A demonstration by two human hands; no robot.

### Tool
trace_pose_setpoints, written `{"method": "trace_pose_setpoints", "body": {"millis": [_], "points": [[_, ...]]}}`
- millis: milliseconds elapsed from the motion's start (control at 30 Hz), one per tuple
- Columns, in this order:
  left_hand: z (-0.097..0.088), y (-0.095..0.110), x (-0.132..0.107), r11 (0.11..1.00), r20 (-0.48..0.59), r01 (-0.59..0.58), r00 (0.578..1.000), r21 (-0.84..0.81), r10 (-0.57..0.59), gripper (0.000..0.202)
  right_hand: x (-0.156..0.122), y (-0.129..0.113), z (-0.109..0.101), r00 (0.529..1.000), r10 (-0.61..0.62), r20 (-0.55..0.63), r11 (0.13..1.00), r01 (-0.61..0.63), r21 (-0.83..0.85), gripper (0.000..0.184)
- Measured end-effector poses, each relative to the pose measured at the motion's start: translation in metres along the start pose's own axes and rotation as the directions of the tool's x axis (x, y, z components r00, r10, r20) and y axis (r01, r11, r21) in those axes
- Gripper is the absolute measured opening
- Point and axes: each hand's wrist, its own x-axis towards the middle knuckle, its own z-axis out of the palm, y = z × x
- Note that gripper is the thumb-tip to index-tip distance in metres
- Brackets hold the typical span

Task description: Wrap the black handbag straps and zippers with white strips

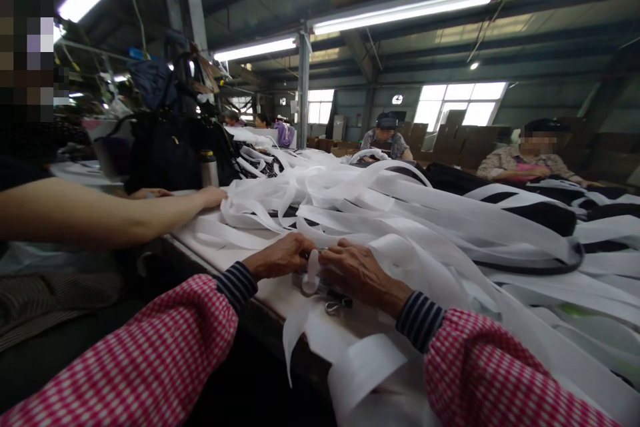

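In the head view both of my hands are close together over the near edge of the table. My left hand (281, 255) is closed, its fingertips pinched at a small white loop of strip (312, 270). My right hand (361, 272) is bent over the same spot, with closed fingers on white strip material; its fingertips are partly hidden. Just below the hands lies a small black clip with a metal ring (336, 305). A cut end of white band (305, 330) hangs over the table edge beneath them.
Long white bands (400, 203) are heaped across the table (205, 240). A co-worker's bare arm (115, 210) reaches in from the left. A steel flask (209, 168) and a black bag (163, 150) stand beyond it. Two other people sit across the heap.
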Motion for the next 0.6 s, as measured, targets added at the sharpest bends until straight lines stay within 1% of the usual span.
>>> {"method": "trace_pose_setpoints", "body": {"millis": [100, 233, 400, 533, 600], "points": [[0.001, 0.0, -0.001, 1.0, -0.023, -0.002, 1.0, 0.01, 0.002, 0.016, -0.001, 0.003, 0.007, 1.0, -0.013, -0.002, 1.0, 0.013, -0.026, 0.008], [0.005, -0.005, -0.004, 0.999, -0.082, 0.015, 0.997, 0.039, -0.012, 0.013, -0.001, 0.006, 0.014, 0.999, -0.034, -0.032, 0.999, 0.034, -0.003, 0.004], [0.014, -0.014, -0.009, 0.998, -0.152, 0.024, 0.988, 0.065, -0.013, 0.012, -0.002, 0.006, 0.021, 0.992, -0.107, -0.065, 0.994, 0.108, 0.002, 0.008], [0.016, -0.01, -0.013, 0.994, -0.172, -0.001, 0.985, 0.11, 0.02, 0.018, -0.003, 0.005, 0.022, 0.988, -0.151, -0.041, 0.988, 0.149, -0.043, 0.01], [0.014, -0.007, -0.014, 0.994, -0.171, -0.001, 0.985, 0.106, 0.02, 0.021, -0.002, 0.006, 0.019, 0.985, -0.169, -0.024, 0.985, 0.168, -0.025, 0.013]]}}
